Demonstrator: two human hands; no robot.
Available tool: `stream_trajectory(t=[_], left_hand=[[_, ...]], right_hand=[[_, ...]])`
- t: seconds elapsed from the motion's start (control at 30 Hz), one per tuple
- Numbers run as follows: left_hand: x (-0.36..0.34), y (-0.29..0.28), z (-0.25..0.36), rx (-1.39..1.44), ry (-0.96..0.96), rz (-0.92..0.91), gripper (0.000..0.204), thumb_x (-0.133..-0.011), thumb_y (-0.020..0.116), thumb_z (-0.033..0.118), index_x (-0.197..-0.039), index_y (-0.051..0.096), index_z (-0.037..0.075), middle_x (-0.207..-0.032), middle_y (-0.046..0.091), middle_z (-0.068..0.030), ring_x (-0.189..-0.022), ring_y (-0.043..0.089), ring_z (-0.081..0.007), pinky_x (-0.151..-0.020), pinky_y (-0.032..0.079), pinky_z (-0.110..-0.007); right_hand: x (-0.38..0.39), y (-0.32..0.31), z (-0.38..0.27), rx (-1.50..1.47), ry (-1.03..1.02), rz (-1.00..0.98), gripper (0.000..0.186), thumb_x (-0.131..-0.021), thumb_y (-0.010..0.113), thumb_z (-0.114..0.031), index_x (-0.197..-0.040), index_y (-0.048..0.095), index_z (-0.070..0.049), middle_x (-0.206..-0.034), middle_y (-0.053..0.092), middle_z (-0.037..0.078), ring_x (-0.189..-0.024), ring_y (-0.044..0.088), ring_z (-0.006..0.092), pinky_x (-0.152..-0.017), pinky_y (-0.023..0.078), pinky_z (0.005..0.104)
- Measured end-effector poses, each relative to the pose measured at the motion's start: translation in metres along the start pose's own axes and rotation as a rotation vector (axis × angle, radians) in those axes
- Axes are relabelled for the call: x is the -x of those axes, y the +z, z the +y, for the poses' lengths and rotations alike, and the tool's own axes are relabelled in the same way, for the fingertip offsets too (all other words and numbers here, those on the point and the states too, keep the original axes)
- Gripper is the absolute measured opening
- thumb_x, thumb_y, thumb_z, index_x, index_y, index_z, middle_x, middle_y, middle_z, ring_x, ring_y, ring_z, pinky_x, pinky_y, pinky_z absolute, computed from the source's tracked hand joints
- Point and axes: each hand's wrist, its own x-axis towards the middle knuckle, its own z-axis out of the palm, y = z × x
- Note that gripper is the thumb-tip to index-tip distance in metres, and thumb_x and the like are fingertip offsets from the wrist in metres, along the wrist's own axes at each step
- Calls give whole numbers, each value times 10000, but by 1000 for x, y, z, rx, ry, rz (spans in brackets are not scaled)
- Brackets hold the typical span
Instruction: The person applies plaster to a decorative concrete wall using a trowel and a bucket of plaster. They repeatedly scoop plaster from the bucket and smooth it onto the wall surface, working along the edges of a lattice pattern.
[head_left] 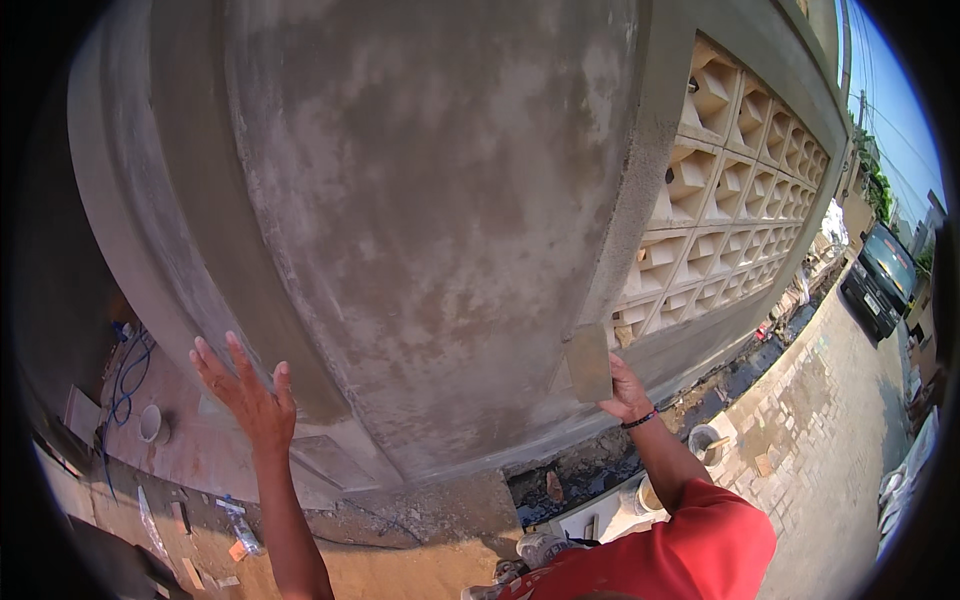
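Right-hand grip [627, 390] is closed at the right edge of a flat tan plate [588, 365], which lies just left of the fingers, near the lower left corner of the pale vent blocks [730, 190]. Its long axis runs roughly up and down, slightly tilted, and its face seems to lie along the grey wall [430, 200]; a handle, if any, is hidden. Left hand [252, 398], empty with fingers spread, is well apart, so the right is clearly nearer.

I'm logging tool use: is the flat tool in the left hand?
No, the right hand holds the flat tool, while the left hand is open.
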Motion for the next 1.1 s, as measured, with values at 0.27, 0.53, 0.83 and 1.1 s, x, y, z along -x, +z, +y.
stream_trajectory(t=[0.27,0.53,0.83,1.1], left_hand=[[-36,88,-11,185,-218,117,731,-1000,357,489,-1527,121,41,-1571,118,-221,-1455,102,-397,-1162,132,-525],[-40,30,-26,294,117,744,591,-1022,293,393,-1472,267,10,-1495,309,-212,-1374,321,-374,-1130,263,-497],[-21,36,-64,4,-341,438,458,-1009,436,202,-1389,400,-52,-1360,483,-243,-1214,498,-389,-1065,366,-494],[13,60,-90,-266,-300,139,406,-986,481,167,-1262,496,-130,-1289,541,-267,-1206,531,-365,-1083,380,-456]], right_hand=[[-17,64,-116,521,-411,175,573,-843,729,-144,-1326,456,0,-1219,597,87,-1077,610,186,-924,515,344],[-74,142,-246,1175,-971,206,485,-885,687,-161,-1305,498,-9,-1115,629,59,-1028,580,128,-925,450,290],[-133,181,-305,1596,-1175,310,331,-906,578,29,-1232,579,-27,-1147,615,45,-1070,562,122,-936,463,286],[-155,171,-317,1639,-1264,294,313,-897,586,63,-1195,598,-33,-1201,572,50,-1103,557,142,-959,469,299]])
